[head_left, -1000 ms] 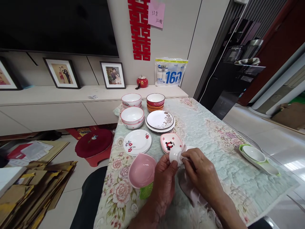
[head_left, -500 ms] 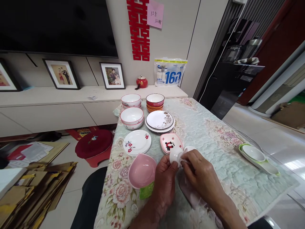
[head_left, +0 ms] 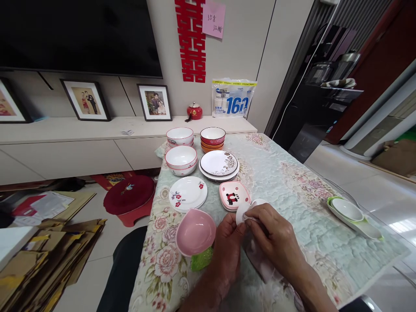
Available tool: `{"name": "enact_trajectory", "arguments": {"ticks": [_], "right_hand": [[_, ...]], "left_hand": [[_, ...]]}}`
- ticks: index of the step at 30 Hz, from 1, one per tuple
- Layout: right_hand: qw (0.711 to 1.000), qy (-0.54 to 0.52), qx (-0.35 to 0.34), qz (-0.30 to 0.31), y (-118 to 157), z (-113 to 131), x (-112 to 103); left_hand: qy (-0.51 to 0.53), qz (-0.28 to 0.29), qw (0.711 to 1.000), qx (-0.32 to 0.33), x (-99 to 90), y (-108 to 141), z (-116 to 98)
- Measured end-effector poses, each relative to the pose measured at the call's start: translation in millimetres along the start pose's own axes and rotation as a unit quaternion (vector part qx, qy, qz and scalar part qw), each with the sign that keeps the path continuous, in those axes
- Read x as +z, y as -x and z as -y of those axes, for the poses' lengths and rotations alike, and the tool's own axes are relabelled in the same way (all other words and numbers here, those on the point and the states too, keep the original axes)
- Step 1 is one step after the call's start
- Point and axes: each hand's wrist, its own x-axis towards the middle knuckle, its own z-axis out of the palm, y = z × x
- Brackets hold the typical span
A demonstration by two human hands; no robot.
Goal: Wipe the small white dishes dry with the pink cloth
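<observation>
A small white ceramic piece [head_left: 241,213] is pinched by my left hand [head_left: 228,245] near the front of the table. My right hand [head_left: 276,232] presses a pale cloth [head_left: 260,260] against it, and the cloth hangs down below the fingers. Just beyond my hands lies a pink-rimmed square dish [head_left: 232,194] with a cartoon figure, and another white piece [head_left: 259,202] shows partly behind my right fingers. A pink bowl [head_left: 196,232] with a green leaf-shaped part [head_left: 201,259] is left of my left hand.
Flowered plates [head_left: 188,193] are stacked at the left, larger plates [head_left: 218,164] behind. Farther back stand red-rimmed bowls [head_left: 181,157] and a red-and-orange bowl stack [head_left: 212,136]. A green-edged dish [head_left: 354,216] holding a small bowl is at the right edge. A red stool [head_left: 129,195] stands left.
The small white piece has turned in my fingers and shifted slightly right. Both hands stay close together, with the cloth still in my right hand.
</observation>
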Motion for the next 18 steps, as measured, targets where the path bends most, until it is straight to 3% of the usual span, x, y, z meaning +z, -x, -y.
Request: {"name": "enact_trajectory", "arguments": {"ticks": [6,13,18], "right_hand": [[1.000,-0.010,-0.028,-0.010,-2.8,-0.8,-2.3],[0.992,0.014,0.105,-0.074,-1.0,-26.3,0.7],[0.999,-0.016,0.018,-0.044,-0.4,2.8,-2.7]], "left_hand": [[-0.139,0.020,0.989,0.041,-8.3,-0.7,1.0],[-0.226,0.024,0.971,0.071,-7.9,1.1,-3.6],[-0.209,0.041,0.976,0.051,-6.4,0.4,-4.4]]}}
